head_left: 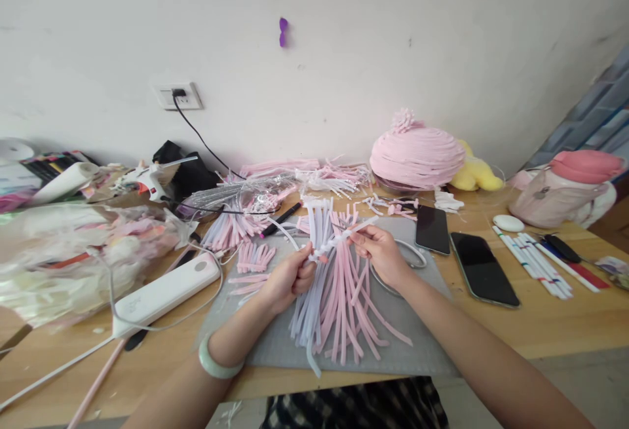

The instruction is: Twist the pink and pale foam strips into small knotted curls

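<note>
We see craft workspace: wooden desk (535, 324) against wall (344, 82), glue gun (153, 183), pens (517, 255), mat (425, 352), fuzzy stems (339, 304) heaped about.

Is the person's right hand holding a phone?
No, the right hand pinches a pale strip, and the phones lie on the table beyond it.

Two hands (293, 276), two phones (484, 270), one bangle (216, 366), one glue gun (153, 183)

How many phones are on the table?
2: one phone right of the right hand, the other phone further right and nearer the camera.
</note>
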A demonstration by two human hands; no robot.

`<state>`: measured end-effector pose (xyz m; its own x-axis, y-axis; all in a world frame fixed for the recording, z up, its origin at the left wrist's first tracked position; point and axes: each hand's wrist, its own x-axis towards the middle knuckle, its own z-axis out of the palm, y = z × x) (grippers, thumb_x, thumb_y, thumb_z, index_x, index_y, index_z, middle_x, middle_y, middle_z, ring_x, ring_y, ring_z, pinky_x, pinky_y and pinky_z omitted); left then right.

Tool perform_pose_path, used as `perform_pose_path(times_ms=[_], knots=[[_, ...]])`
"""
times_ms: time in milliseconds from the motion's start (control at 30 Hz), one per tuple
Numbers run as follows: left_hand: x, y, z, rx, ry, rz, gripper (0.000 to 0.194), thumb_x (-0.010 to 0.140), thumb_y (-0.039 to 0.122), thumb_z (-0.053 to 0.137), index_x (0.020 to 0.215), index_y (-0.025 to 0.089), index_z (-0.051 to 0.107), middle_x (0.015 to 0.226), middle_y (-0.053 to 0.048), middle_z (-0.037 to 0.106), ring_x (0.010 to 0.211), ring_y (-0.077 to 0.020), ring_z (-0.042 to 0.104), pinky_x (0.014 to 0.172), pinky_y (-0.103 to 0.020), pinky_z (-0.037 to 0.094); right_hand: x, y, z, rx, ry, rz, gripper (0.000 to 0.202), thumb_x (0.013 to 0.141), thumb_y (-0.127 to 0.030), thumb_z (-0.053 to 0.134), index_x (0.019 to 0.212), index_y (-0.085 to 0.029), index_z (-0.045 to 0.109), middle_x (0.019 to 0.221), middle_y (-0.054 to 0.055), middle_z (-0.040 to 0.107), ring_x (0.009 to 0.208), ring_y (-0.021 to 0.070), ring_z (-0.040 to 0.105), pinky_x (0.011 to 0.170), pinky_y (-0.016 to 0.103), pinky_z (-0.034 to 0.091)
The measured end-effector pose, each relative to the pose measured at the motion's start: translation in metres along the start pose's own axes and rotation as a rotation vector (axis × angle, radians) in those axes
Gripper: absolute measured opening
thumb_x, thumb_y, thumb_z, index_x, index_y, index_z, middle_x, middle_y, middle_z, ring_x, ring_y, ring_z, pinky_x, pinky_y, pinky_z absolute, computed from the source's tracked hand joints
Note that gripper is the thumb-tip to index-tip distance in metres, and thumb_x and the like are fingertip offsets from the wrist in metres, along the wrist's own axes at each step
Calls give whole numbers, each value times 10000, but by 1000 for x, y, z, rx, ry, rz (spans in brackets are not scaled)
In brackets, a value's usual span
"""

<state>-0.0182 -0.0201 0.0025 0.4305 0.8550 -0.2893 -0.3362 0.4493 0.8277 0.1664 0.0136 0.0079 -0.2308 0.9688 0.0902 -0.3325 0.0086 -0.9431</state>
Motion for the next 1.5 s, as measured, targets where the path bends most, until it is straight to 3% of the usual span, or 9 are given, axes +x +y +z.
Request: perform_pose_path(times_ms=[167, 367, 567, 667, 800, 900, 1000, 1233, 1500], knots=[[0, 0, 0, 39, 24, 5, 372, 728, 493, 504, 691, 127, 554, 399, 119, 146, 343, -26, 43, 312, -168, 36, 1, -3, -2, -80, -2, -22, 189, 633, -322, 678, 742, -173, 638, 587, -19, 600, 417, 50, 343, 422, 212, 241], [-3, 2, 7, 252, 132, 130, 345, 677, 461, 589, 706, 117, 586, 360, 113, 192, 337, -26, 106, 346, -189, 44, 3, -12, -12, -282, -104, -71, 198, 657, -335, 660, 762, -168, 665, 598, -7, 611, 426, 62, 387, 426, 208, 284], [-9, 14, -1, 322, 20, 100, 329, 683, 424, 589, 663, 96, 614, 365, 107, 166, 358, -26, 89, 370, -200, 51, 0, -24, -17, -405, -276, -22, 173, 660, -335, 658, 703, -172, 694, 496, -8, 573, 473, 106, 472, 491, 233, 369], [-10, 16, -5, 323, -31, 47, 312, 685, 413, 586, 647, 103, 605, 370, 110, 151, 359, -24, 78, 370, -194, 47, -1, -31, -16, -517, -331, -66, 118, 682, -295, 643, 675, -193, 701, 612, 19, 628, 608, 151, 550, 604, 270, 419], [-9, 16, -7, 338, -46, 26, 312, 673, 411, 593, 635, 102, 602, 370, 107, 160, 357, -25, 79, 370, -199, 42, 1, -33, -20, -606, -278, -281, 53, 657, -228, 670, 700, -219, 700, 759, 23, 630, 748, 164, 552, 709, 279, 414], [-9, 16, -6, 368, -51, 36, 311, 683, 412, 585, 649, 105, 611, 368, 104, 165, 357, -28, 82, 376, -206, 39, 2, -28, -25, -648, -242, -276, 81, 687, -228, 640, 742, -223, 699, 695, 10, 619, 658, 145, 534, 641, 266, 414], [-9, 16, -5, 426, -52, 63, 304, 706, 399, 566, 646, 107, 626, 366, 95, 179, 361, -34, 92, 385, -221, 46, 1, -21, -24, -525, -235, -110, 119, 714, -226, 600, 779, -214, 699, 642, 3, 626, 588, 134, 537, 589, 261, 424], [-10, 16, 0, 500, -24, 106, 293, 729, 366, 554, 642, 103, 649, 370, 80, 202, 377, -48, 129, 407, -237, 67, 2, -16, -12, 177, -108, 109, 152, 648, -272, 676, 767, -180, 649, 720, 15, 658, 644, 127, 600, 624, 260, 481], [-3, 12, -7, 778, 87, 227, 357, 760, 438, 493, 694, 128, 659, 422, 48, 315, 434, -75, 243, 432, -207, 171, 7, -13, -15, 256, 25, 201, 165, 627, -244, 698, 749, -156, 629, 699, 5, 651, 587, 91, 593, 543, 195, 487]])
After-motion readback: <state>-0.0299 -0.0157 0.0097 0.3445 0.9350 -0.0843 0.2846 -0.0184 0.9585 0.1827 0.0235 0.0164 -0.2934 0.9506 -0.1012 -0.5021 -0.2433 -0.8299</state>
